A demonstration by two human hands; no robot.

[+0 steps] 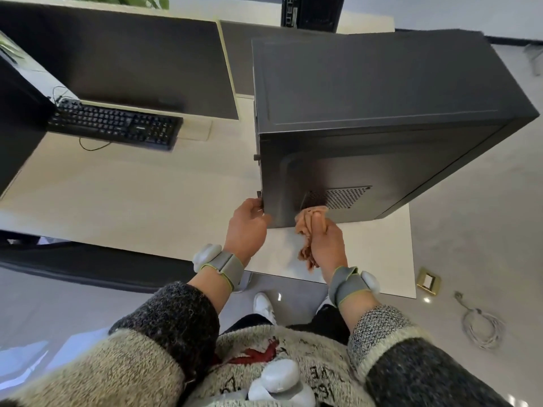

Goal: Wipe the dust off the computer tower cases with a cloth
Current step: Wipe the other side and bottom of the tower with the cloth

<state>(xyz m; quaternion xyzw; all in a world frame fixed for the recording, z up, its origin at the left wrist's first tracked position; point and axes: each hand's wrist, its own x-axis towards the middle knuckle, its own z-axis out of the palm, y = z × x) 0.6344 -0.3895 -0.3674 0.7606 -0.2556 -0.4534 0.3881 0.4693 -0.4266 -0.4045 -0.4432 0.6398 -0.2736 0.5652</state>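
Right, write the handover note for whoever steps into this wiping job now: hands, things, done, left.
Left hand: grips the near left edge of the computer tower, steadying it.
Right hand: holds the cloth, pressed on the tower's near face at the lower left corner of the vent grille.
The tower stands on the white tabletop; a second tower stands at the far end.
Done: near face being wiped; how much is clean cannot be told.
Left: the rest of this case, then the second tower.

Two computer tower cases (379,92) (311,11), one cloth (308,220), one keyboard (117,124), two hands (246,227) (327,243), one coiled cable (482,327)
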